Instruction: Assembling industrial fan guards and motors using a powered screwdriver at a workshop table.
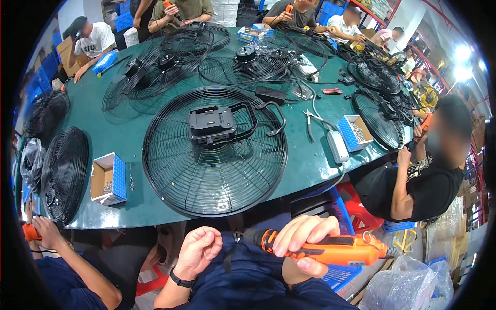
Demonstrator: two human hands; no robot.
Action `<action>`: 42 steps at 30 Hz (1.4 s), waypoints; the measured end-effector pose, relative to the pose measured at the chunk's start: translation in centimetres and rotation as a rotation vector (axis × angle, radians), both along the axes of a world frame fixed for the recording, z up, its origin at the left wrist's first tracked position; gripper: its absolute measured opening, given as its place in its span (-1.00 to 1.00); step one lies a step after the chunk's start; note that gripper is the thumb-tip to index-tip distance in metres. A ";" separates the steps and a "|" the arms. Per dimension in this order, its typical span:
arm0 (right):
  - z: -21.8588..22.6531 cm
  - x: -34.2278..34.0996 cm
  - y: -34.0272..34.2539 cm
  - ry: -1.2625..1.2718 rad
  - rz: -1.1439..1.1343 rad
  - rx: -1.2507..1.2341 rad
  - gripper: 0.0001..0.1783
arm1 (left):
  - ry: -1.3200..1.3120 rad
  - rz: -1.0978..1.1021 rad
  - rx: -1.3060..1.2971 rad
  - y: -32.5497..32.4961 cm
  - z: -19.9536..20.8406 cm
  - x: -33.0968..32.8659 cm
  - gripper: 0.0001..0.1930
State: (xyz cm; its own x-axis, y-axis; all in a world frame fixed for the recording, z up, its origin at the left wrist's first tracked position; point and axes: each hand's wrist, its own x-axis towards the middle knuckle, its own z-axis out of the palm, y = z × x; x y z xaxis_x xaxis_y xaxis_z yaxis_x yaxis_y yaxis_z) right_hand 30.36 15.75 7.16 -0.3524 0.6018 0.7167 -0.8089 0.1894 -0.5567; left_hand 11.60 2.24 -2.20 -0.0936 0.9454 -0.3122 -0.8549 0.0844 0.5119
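Right hand is gripping an orange power screwdriver, long axis running crosswise, nose pointing at left hand. That one's hanging in a loose fist; can't tell if anything's inside. Fan is lying on bench ahead, left hand sitting nearer.

Pair of pliers lying on the green bench, white power brick right near it, some red tool farther back. Red stool beside a blue crate off the bench edge, and crumpled clear plastic lower right, lol. Co-worker in black sits on the right side.
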 end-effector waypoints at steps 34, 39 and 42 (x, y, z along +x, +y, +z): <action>-0.4 -3.1 -2.3 -0.053 -0.241 0.054 -0.54 | -0.328 -0.075 -0.046 1.2 -0.5 0.8 -0.79; -0.4 -3.5 -2.1 -0.068 -0.253 0.048 -0.54 | -0.327 -0.080 -0.025 1.4 -0.7 0.7 -0.81; -0.5 -3.5 -1.9 -0.067 -0.233 0.051 -0.54 | -0.324 -0.083 -0.033 1.3 -0.9 0.7 -0.82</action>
